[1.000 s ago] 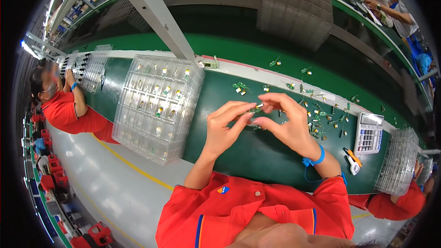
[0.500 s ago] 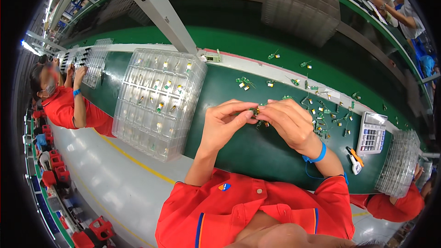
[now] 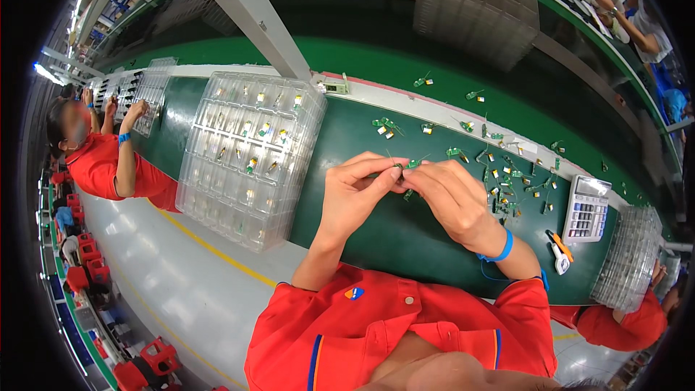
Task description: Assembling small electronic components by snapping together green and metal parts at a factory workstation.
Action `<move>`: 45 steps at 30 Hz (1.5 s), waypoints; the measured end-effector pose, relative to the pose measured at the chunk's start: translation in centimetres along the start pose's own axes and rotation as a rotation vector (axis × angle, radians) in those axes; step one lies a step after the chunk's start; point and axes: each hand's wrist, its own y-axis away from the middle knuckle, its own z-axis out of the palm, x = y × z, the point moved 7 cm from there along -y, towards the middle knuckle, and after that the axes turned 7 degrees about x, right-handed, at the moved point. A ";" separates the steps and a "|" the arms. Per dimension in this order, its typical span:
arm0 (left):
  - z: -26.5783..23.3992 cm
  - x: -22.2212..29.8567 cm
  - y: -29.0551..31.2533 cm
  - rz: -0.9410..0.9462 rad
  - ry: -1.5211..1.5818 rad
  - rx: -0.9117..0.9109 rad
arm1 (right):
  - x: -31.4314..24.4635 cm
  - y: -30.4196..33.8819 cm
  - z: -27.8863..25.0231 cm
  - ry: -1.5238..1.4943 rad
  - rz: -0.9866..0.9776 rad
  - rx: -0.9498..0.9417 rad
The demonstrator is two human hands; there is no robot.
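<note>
Above the dark green bench, my two hands meet fingertip to fingertip. My left hand (image 3: 360, 190) is closed in a pinch of thumb and forefinger on a small green circuit board. My right hand (image 3: 455, 197) is closed on the same cluster, where a green circuit board (image 3: 413, 164) with thin wires shows between the fingertips. Whether this is one board or two I cannot tell; the fingers cover much of it. Beyond and right of my right hand lie several loose boards (image 3: 507, 174) with wires and small white-and-yellow parts. A blue band (image 3: 499, 246) circles my right wrist.
Stacked clear compartment trays (image 3: 250, 163) holding boards stand at left. A calculator (image 3: 586, 210), an orange-handled tool (image 3: 560, 247) and more clear trays (image 3: 630, 257) are at right. Past the white rail, a green belt (image 3: 376, 65) carries boards. A co-worker (image 3: 101, 156) works at far left.
My fingers have shifted slightly, and more of the green board and its wires shows between them. Boards on the far belt have moved a little left.
</note>
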 end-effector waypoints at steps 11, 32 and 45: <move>-0.1 -0.4 -0.5 -0.021 0.060 -0.069 | 0.3 -0.4 -0.4 -0.013 0.026 0.024; -0.4 -0.2 -0.5 -0.060 0.060 -0.019 | 2.7 -0.2 0.0 -0.301 0.468 -0.042; 0.3 0.1 -0.6 0.003 0.075 -0.008 | 3.8 0.7 0.7 -0.484 0.700 0.020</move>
